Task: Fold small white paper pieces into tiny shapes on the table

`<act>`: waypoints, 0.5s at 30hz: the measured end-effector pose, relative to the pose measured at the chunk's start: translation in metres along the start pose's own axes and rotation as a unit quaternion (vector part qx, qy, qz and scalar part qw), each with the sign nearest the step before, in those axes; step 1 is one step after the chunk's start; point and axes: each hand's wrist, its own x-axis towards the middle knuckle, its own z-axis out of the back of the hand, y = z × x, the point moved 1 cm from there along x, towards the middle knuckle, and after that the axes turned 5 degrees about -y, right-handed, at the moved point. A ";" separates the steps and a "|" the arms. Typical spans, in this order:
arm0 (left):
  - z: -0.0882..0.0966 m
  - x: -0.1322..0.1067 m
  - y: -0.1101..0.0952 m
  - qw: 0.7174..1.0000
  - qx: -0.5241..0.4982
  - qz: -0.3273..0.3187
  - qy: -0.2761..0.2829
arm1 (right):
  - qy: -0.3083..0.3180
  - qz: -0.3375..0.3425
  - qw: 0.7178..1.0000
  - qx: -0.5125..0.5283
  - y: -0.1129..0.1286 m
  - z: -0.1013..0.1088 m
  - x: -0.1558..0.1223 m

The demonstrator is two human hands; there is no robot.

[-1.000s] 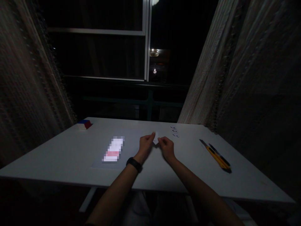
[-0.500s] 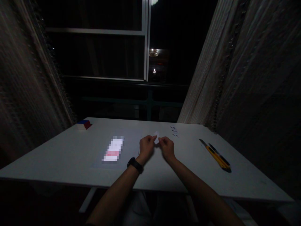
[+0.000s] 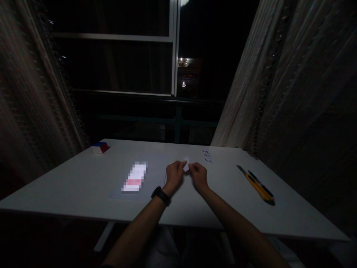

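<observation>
Between my two hands, a small piece of white paper (image 3: pixel 186 164) is held up just above the white table (image 3: pixel 220 208). My left hand (image 3: pixel 174 175), with a dark watch on its wrist, is closed and pinches the paper's left side between thumb and finger. On the other side my right hand (image 3: pixel 198 175) is closed too, its thumb and finger gripping the paper's right edge. The fingertips of both hands nearly meet. Beyond my right hand, several small dark marks or pieces (image 3: pixel 207 156) lie in a short column; what they are is too small to tell.
A lit, blurred-out phone (image 3: pixel 135 177) rests on a large pale sheet (image 3: pixel 156 163) at left. A yellow utility knife (image 3: pixel 256 186) and a dark pen-like tool (image 3: pixel 260 184) lie at right. A blue, red and white block (image 3: pixel 99 147) sits at the far left corner. Curtains (image 3: pixel 237 82) flank the table.
Both hands keep their pinch on the paper with almost no movement. The view has shifted very slightly.
</observation>
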 end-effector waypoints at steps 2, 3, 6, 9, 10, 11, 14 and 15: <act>-0.001 0.000 0.000 1.000 -0.009 0.003 0.000 | -0.002 -0.001 1.000 0.002 0.000 0.000 0.001; -0.001 0.000 -0.001 1.000 -0.018 0.007 0.000 | -0.003 -0.002 1.000 0.005 0.000 0.001 0.001; -0.002 0.001 -0.002 0.998 -0.052 0.028 0.004 | -0.002 -0.004 1.000 0.012 0.001 0.002 0.003; -0.002 0.002 -0.002 0.996 -0.075 0.041 -0.001 | -0.003 -0.008 1.000 0.015 0.002 0.003 0.003; -0.002 0.002 -0.002 0.996 -0.082 0.043 -0.001 | -0.004 -0.008 1.000 0.014 0.002 0.003 0.002; -0.002 0.003 -0.002 0.995 -0.086 0.044 0.001 | -0.006 -0.005 1.000 0.011 0.003 0.003 0.002; -0.004 0.003 0.000 0.995 -0.085 0.050 0.010 | -0.014 0.005 1.000 -0.010 0.004 0.003 0.002; -0.004 0.004 0.001 0.996 -0.079 0.051 0.009 | -0.014 0.007 1.000 -0.016 0.004 0.002 0.002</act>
